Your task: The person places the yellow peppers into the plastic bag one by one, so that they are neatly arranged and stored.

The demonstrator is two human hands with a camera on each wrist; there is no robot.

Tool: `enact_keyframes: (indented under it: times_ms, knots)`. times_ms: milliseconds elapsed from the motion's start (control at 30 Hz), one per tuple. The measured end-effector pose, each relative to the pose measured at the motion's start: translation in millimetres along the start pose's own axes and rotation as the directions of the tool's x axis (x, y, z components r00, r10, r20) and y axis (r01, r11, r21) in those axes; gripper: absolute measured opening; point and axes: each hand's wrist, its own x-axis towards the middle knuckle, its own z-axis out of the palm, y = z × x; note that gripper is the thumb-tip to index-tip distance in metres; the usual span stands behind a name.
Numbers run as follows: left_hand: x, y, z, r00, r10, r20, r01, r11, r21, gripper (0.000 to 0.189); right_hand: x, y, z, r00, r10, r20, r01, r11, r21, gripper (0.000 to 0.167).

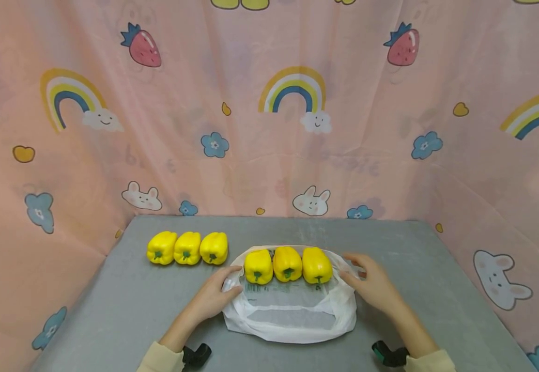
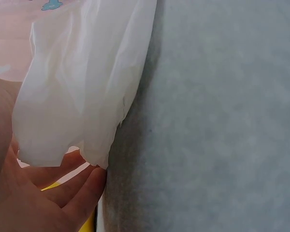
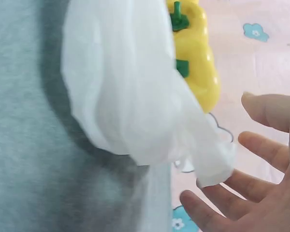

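A white plastic bag point(image 1: 292, 333) lies on the grey table, its mouth spread wide. Three yellow bell peppers point(image 1: 288, 264) sit in a row at the far side of the bag's opening. My left hand point(image 1: 211, 297) is at the bag's left edge, thumb apart from the fingers; in the left wrist view, the fingers point(image 2: 89, 193) touch the hanging plastic. On the other side, my right hand point(image 1: 375, 285) has its fingers spread by the bag's right edge. In the right wrist view the bag's corner point(image 3: 215, 166) overlaps those fingers, and whether they touch is unclear.
Three more yellow bell peppers point(image 1: 187, 248) stand in a row at the back left of the table point(image 1: 125, 310). A pink printed curtain point(image 1: 260, 155) hangs behind and along both sides. Black devices point(image 1: 197, 355) are strapped near both wrists.
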Motion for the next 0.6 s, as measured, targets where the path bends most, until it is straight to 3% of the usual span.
enact_keyframes:
  times_ms: [100, 600]
  knots:
    - [0.6, 0.4, 0.4, 1.000, -0.004, 0.001, 0.004, 1.000, -0.006, 0.049, -1.2, 6.9, 2.3, 0.999, 0.039, 0.037, -0.038, 0.999, -0.005, 0.057]
    - [1.5, -0.7, 1.0, 1.000, -0.004, -0.022, 0.004, 1.000, -0.030, 0.049, -2.0, 27.0, 11.2, 0.991, 0.051, 0.127, -0.055, 0.998, 0.029, 0.055]
